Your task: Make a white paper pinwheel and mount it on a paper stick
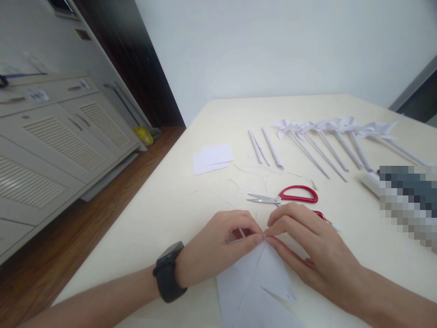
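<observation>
A white sheet of paper (246,287) with slits cut into it lies on the table below my hands. My left hand (221,246), a black watch on its wrist, pinches the far corner of the sheet between thumb and fingers. Right beside it, my right hand (307,246) is closed on the same corner, fingertips nearly touching the left ones. What exactly the fingertips cover is hidden. Just beyond lies a pair of scissors (298,187) with red handles, blades pointing left and slightly apart. My right hand partly hides their lower handle.
Paper pinwheels (321,127) on rolled sticks lie in a row at the back right. Loose paper rolls (272,148) and small paper pieces (213,158) are left of them. Thin paper scraps (252,171) are scattered mid-table. A blurred-out object (406,200) sits at the right edge.
</observation>
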Action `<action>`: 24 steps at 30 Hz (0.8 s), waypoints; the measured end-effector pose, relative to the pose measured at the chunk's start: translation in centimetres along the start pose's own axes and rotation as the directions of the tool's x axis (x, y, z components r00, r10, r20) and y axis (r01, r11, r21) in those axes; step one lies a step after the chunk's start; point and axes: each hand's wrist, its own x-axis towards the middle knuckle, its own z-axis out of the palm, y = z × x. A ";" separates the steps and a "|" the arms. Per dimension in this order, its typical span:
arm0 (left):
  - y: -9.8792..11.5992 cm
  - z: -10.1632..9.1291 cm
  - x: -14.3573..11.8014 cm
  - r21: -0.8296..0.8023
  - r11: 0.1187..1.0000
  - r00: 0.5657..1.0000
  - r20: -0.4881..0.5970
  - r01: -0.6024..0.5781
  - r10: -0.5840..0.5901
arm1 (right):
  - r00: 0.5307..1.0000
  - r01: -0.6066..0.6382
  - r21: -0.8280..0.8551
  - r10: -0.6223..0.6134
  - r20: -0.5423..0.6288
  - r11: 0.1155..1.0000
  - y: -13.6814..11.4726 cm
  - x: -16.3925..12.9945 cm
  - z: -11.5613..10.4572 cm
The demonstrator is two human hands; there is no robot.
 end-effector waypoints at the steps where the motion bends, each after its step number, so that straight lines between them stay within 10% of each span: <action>1: 0.0 0.0 0.0 -0.001 1.000 1.000 -0.002 -0.002 0.002 | 1.000 -0.002 0.003 0.002 -0.003 1.000 0.0 0.0 0.0; 24: -0.9 0.3 0.0 -0.118 0.992 0.999 -0.018 -0.042 0.040 | 0.998 0.047 0.018 -0.047 -0.034 0.999 -0.1 -0.2 0.0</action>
